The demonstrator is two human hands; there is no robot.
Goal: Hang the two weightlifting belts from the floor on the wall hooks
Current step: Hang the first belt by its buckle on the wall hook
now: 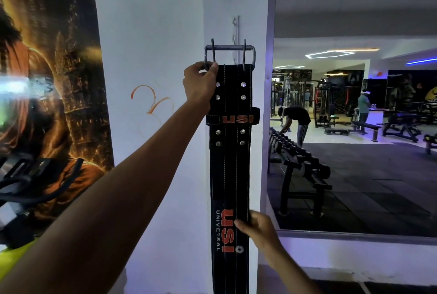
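A black weightlifting belt (230, 163) with orange "USI" lettering hangs straight down against the white pillar. Its steel double-prong buckle (229, 53) is at the top, level with the lower end of a white wall hook bracket (235, 33) fixed to the pillar. My left hand (201, 83) grips the belt's top left corner at the buckle. My right hand (259, 225) pinches the belt's right edge low down, beside the lettering. Whether the buckle rests on the hook I cannot tell. Only one belt is in view.
A large dark and orange poster (47, 81) covers the wall to the left. To the right a big wall mirror (354, 104) reflects a dumbbell rack (302, 166), benches, machines and people in the gym. Dark equipment (21, 180) sits at the left edge.
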